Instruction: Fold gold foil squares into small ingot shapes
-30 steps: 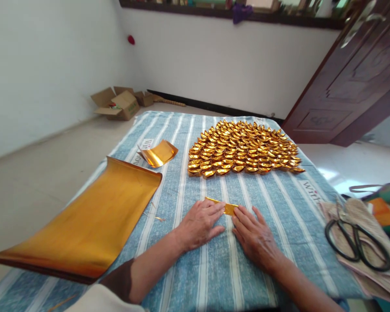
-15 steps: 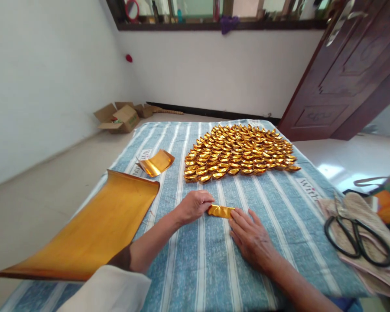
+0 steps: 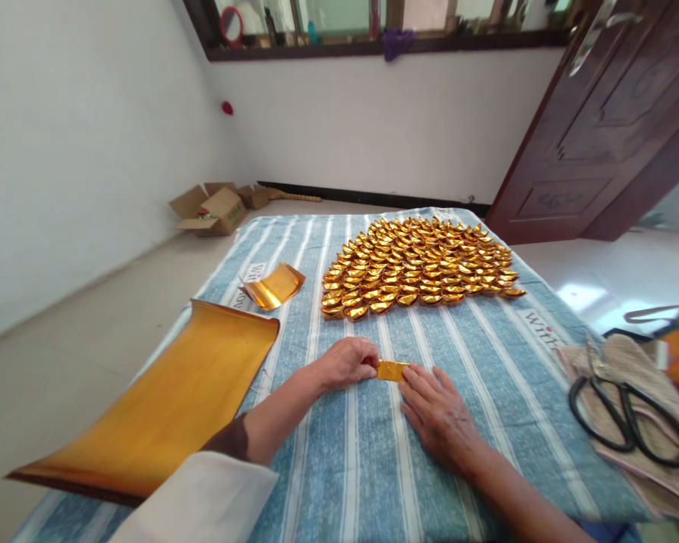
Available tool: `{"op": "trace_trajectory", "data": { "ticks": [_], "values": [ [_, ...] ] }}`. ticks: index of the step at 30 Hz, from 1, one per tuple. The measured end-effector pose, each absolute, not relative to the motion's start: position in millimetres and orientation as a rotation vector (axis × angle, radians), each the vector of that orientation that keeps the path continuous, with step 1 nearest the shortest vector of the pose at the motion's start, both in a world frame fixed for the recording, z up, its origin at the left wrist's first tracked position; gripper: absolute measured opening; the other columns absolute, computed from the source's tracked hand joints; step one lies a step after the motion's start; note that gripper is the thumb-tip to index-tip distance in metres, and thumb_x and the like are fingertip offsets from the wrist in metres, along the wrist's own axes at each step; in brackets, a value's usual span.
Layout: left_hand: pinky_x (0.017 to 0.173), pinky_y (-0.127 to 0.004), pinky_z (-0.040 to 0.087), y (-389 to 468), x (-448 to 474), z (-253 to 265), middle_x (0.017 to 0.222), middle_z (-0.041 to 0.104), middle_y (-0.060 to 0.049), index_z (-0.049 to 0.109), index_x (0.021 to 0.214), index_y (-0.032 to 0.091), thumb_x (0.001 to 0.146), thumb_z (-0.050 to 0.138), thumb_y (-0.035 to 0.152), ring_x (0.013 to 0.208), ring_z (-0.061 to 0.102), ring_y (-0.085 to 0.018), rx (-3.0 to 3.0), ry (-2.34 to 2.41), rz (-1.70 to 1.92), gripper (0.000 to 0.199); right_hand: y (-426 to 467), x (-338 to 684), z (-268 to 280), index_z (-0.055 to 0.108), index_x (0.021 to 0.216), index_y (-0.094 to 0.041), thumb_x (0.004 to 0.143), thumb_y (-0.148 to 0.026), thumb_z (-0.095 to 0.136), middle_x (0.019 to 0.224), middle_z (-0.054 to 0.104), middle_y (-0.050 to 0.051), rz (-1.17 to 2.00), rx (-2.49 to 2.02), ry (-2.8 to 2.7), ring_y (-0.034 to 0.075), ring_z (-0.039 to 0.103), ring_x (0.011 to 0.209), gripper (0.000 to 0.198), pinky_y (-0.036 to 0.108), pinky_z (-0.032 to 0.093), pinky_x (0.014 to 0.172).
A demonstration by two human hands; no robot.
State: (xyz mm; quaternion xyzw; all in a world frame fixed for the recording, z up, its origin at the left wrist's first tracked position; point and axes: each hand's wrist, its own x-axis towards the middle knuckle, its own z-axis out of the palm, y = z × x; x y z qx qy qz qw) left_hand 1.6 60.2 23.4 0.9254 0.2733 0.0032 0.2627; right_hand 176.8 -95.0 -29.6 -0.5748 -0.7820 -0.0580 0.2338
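A small folded strip of gold foil paper (image 3: 392, 370) lies on the striped cloth between my two hands. My left hand (image 3: 351, 362) is closed in a pinch on the strip's left end. Over the right end rest the outstretched fingers of my right hand (image 3: 438, 413), pressing it flat against the cloth. Both ends of the strip are partly hidden under fingers. Beyond my hands stand several rows of folded gold paper ingots (image 3: 419, 268), packed close together.
A large gold foil sheet (image 3: 164, 400) covers the left side of the cloth (image 3: 322, 483). Behind it sits a small stack of curled gold paper (image 3: 275, 286). Black-handled scissors (image 3: 628, 422) lie on a beige fabric piece at right. A cardboard box (image 3: 222, 213) is on the floor.
My left hand has shifted slightly right, toward my right hand. Less of the gold strip shows between them, and it looks flatter. My right hand has barely moved.
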Motion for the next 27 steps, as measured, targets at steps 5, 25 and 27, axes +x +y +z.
{"op": "trace_trajectory", "data": {
  "ticks": [5,25,27],
  "values": [
    [0.062,-0.024,0.038,55.5,-5.5,23.8,0.076,0.058,0.0,0.06,0.075,0.018,0.077,0.065,0.028,0.069,0.053,-0.015,2.515,0.868,0.065,0.011,-94.4,178.1,-30.4,0.06,0.115,-0.02,0.095,-0.021,0.042,0.13,0.06,0.009,-0.129,-1.578,-2.133,0.026,0.051,0.124,0.027,0.051,0.039,0.102],
    [0.057,-0.021,0.036,76.8,11.9,40.6,0.069,0.062,0.002,0.069,0.077,0.015,0.066,0.065,0.025,0.065,0.053,-0.013,2.467,0.991,-0.067,0.015,-92.5,179.3,-28.1,0.059,0.114,-0.023,0.093,-0.021,0.048,0.129,0.059,0.007,0.001,-1.592,-2.143,0.025,0.05,0.124,0.024,0.049,0.035,0.103],
    [0.054,-0.022,0.034,76.3,22.0,43.3,0.064,0.061,0.002,0.07,0.073,0.016,0.065,0.066,0.028,0.061,0.052,-0.013,2.479,0.973,-0.137,0.015,-92.3,179.0,-27.5,0.058,0.115,-0.023,0.093,-0.021,0.048,0.129,0.059,0.006,0.004,-1.593,-2.146,0.025,0.05,0.125,0.024,0.05,0.035,0.103]
  ]
}}
